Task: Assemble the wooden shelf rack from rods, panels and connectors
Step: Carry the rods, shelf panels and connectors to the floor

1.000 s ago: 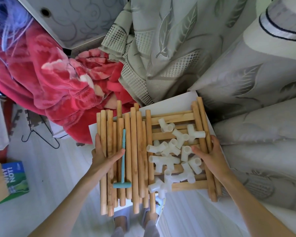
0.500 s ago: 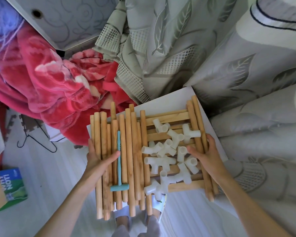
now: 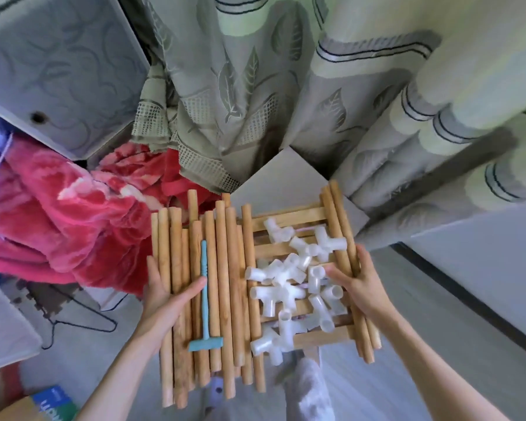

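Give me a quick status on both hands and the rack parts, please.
Left hand grips rods, thumb on top. Right hand grips slatted panel edge. White connectors and blue mallet loose on top. Nothing assembled yet.

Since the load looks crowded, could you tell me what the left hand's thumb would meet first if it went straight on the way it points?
Probably the teal hammer: the left hand holds the rods, its thumb aimed at the handle, tip almost touching.

Single head view, looking steeply down, close over held rod bundle [image 3: 213,287]; floor below.
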